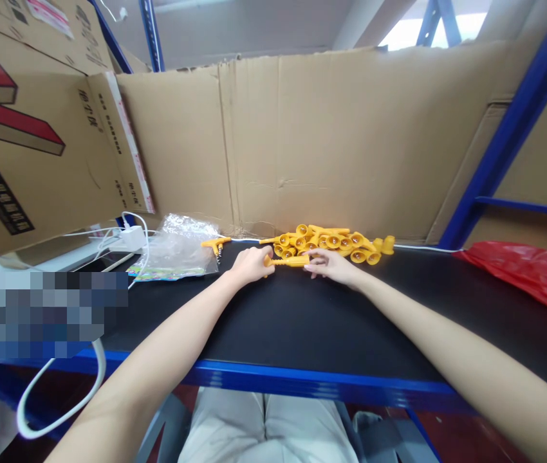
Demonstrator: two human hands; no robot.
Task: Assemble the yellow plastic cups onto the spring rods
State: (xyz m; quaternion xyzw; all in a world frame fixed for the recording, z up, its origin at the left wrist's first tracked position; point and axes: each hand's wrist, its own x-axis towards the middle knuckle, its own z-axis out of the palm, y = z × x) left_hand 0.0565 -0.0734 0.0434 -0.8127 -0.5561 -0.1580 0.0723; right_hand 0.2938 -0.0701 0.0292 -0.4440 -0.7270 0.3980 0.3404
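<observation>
Both hands meet over the black shelf top [302, 321] and hold one yellow plastic part [289, 261] between them. My left hand [250, 263] is closed round its left end. My right hand [332, 265] pinches its right end with the fingertips. Just behind the hands lies a pile of several similar yellow parts [334, 240], each with a round cup-like end. One more yellow part [215, 243] lies alone to the left, beside a clear plastic bag [177, 252].
A cardboard sheet [312, 141] walls off the back of the shelf, with a printed carton [27, 135] at the left. A white charger with cables [129, 238] sits far left, a red plastic bag [529, 273] far right. A blue rack post [509, 128] rises at the right.
</observation>
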